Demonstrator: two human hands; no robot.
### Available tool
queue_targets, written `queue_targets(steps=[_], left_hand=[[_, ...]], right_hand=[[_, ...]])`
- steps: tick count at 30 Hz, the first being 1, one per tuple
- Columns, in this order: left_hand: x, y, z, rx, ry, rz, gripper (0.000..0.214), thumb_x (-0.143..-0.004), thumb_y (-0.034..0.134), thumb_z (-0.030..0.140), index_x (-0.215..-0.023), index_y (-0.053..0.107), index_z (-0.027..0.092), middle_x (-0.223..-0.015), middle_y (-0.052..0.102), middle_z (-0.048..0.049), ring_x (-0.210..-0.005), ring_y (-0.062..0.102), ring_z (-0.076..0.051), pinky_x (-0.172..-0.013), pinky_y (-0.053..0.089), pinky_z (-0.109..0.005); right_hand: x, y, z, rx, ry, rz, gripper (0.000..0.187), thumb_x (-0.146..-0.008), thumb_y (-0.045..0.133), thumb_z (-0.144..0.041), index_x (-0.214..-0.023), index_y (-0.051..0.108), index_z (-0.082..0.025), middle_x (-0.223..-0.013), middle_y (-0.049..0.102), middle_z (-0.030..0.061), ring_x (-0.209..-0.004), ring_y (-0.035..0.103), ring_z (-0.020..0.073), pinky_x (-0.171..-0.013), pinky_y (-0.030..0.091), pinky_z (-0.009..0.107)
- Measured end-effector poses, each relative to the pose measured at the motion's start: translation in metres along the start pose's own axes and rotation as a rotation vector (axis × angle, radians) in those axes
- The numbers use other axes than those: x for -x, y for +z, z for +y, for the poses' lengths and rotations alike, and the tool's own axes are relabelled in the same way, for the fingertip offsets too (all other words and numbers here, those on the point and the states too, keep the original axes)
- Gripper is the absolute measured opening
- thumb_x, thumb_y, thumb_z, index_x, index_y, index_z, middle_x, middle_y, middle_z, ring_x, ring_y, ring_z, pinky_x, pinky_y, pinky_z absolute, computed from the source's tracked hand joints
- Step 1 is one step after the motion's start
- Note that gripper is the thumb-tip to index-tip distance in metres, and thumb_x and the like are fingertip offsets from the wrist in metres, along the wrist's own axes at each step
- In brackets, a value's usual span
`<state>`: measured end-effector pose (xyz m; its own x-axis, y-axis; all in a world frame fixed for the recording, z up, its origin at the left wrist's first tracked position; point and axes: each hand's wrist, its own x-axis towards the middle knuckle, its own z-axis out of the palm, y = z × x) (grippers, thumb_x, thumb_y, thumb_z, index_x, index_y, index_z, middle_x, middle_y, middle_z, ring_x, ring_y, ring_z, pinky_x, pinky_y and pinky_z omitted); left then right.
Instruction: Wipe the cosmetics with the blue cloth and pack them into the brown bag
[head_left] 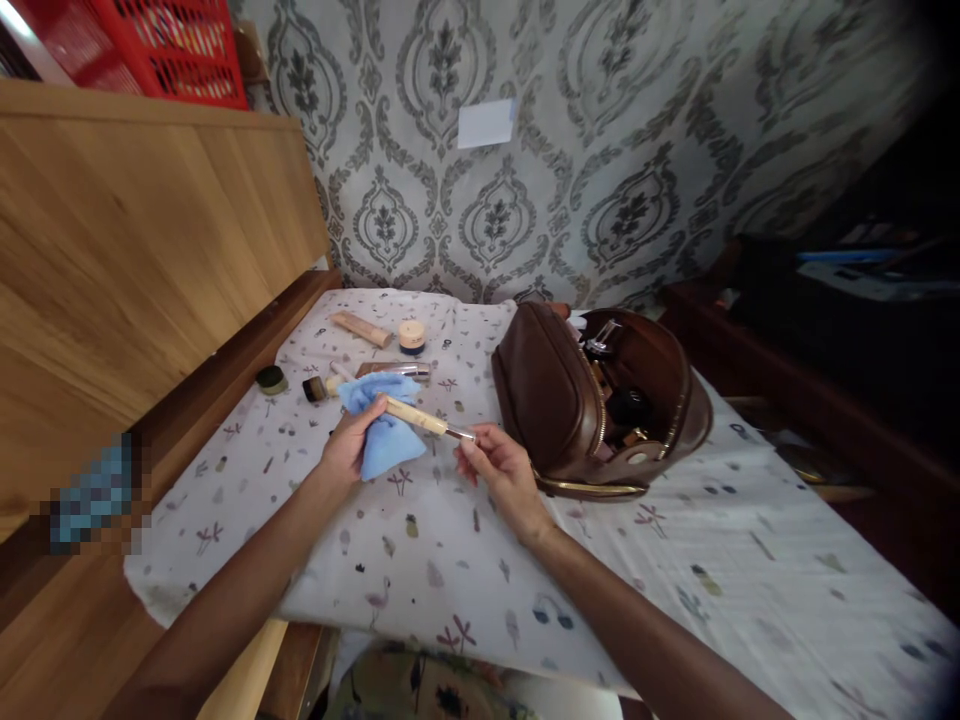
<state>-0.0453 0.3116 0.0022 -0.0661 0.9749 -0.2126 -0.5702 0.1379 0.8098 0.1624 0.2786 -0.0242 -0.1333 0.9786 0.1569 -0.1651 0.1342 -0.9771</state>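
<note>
My left hand [351, 440] is closed on a blue cloth [394, 450] and on one end of a slim cream cosmetic tube [417, 415] lying across it. My right hand [504, 472] pinches the tube's shiny silver end. Both hands are just above the patterned white cloth on the table. Behind the blue cloth lie a tube with a silver cap [409, 371] and a dark-bristled makeup brush [315, 388], both partly covered. A beige tube [361, 329] and a small jar with a cream lid [412, 337] are farther back. A small round dark-green container [271, 379] sits at the left.
An unzipped brown makeup bag [544, 385] with several cosmetics inside stands right of my hands. A wooden cabinet [157, 190] borders the left side, with a red plastic basket [191, 85] on top. Patterned wallpaper [495, 210] rises behind the covered table [420, 580].
</note>
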Motion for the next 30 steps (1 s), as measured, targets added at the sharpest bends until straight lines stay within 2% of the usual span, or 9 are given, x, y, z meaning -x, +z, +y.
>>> queue_targets(steps=[6, 9, 12, 15, 19, 21, 23, 27, 30], left_hand=[[-0.004, -0.016, -0.006, -0.377, 0.168, -0.161, 0.035, -0.066, 0.087, 0.035, -0.092, 0.072, 0.018, -0.08, 0.07, 0.001, -0.07, 0.063, -0.013, -0.067, 0.052, -0.023], [-0.001, -0.021, -0.006, -0.543, 0.19, -0.29, 0.037, -0.069, 0.085, 0.035, -0.1, 0.071, 0.019, -0.096, 0.071, -0.0027, -0.087, 0.064, -0.018, -0.078, 0.053, -0.026], [0.005, -0.019, -0.007, -0.671, 0.173, -0.348, 0.04, -0.069, 0.085, 0.033, -0.105, 0.07, 0.02, -0.104, 0.069, -0.0041, -0.096, 0.063, -0.02, -0.081, 0.052, -0.025], [0.01, -0.013, -0.01, -0.711, 0.127, -0.449, 0.035, -0.072, 0.083, 0.034, -0.101, 0.069, 0.02, -0.094, 0.067, -0.0018, -0.086, 0.062, -0.017, -0.075, 0.05, -0.022], [0.011, -0.008, -0.014, -0.742, 0.024, -0.609, 0.025, -0.073, 0.082, 0.035, -0.086, 0.069, 0.018, -0.075, 0.062, 0.0018, -0.067, 0.056, -0.013, -0.062, 0.045, -0.021], [0.009, -0.009, -0.017, -0.705, -0.026, -0.611, 0.027, -0.07, 0.083, 0.036, -0.085, 0.071, 0.018, -0.074, 0.065, 0.0006, -0.069, 0.058, -0.015, -0.062, 0.046, -0.022], [0.006, -0.011, -0.019, -0.633, -0.05, -0.544, 0.029, -0.071, 0.082, 0.041, -0.085, 0.072, 0.018, -0.075, 0.068, -0.0017, -0.073, 0.062, -0.018, -0.065, 0.048, -0.025], [0.003, -0.01, -0.024, -0.487, -0.012, -0.32, 0.039, -0.077, 0.074, 0.053, -0.092, 0.072, 0.017, -0.083, 0.071, -0.0049, -0.079, 0.065, -0.019, -0.073, 0.05, -0.027], [0.005, -0.003, -0.022, -0.411, 0.049, -0.343, 0.045, -0.077, 0.074, 0.054, -0.107, 0.07, 0.02, -0.09, 0.07, -0.003, -0.082, 0.064, -0.017, -0.076, 0.05, -0.027]], right_hand=[[-0.002, 0.0, -0.012, -0.399, 0.223, 0.055, 0.044, -0.063, 0.087, -0.042, -0.096, 0.067, -0.019, -0.075, 0.065, -0.0001, -0.061, 0.055, 0.0102, -0.05, 0.038, 0.02], [-0.004, -0.001, -0.011, -0.506, 0.252, 0.083, 0.041, -0.061, 0.089, -0.036, -0.093, 0.071, -0.018, -0.073, 0.064, -0.0009, -0.06, 0.052, 0.0084, -0.049, 0.035, 0.019], [-0.004, -0.001, -0.008, -0.555, 0.298, 0.071, 0.043, -0.058, 0.091, -0.034, -0.093, 0.073, -0.018, -0.071, 0.063, -0.0021, -0.058, 0.049, 0.0066, -0.049, 0.035, 0.018], [-0.003, 0.0, -0.006, -0.507, 0.337, 0.036, 0.044, -0.059, 0.091, -0.038, -0.093, 0.073, -0.017, -0.07, 0.063, -0.0027, -0.058, 0.049, 0.0065, -0.051, 0.037, 0.019], [-0.003, 0.002, -0.007, -0.446, 0.246, 0.027, 0.042, -0.062, 0.088, -0.047, -0.087, 0.07, -0.018, -0.08, 0.067, -0.0006, -0.073, 0.06, 0.0111, -0.065, 0.047, 0.022], [-0.002, 0.002, -0.008, -0.437, 0.222, 0.003, 0.043, -0.065, 0.084, -0.052, -0.085, 0.066, -0.02, -0.081, 0.069, 0.0005, -0.076, 0.064, 0.0141, -0.071, 0.05, 0.027], [-0.001, 0.002, -0.01, -0.416, 0.255, -0.03, 0.044, -0.068, 0.081, -0.056, -0.085, 0.061, -0.02, -0.075, 0.068, 0.0002, -0.068, 0.064, 0.015, -0.066, 0.05, 0.028], [0.003, 0.003, -0.011, -0.297, 0.352, -0.134, 0.046, -0.071, 0.076, -0.06, -0.082, 0.061, -0.018, -0.054, 0.059, -0.0036, -0.045, 0.05, 0.0088, -0.045, 0.036, 0.02], [0.004, 0.004, -0.011, -0.191, 0.407, -0.255, 0.049, -0.075, 0.072, -0.063, -0.082, 0.065, -0.015, -0.049, 0.055, -0.0049, -0.04, 0.042, 0.0063, -0.04, 0.028, 0.019]])
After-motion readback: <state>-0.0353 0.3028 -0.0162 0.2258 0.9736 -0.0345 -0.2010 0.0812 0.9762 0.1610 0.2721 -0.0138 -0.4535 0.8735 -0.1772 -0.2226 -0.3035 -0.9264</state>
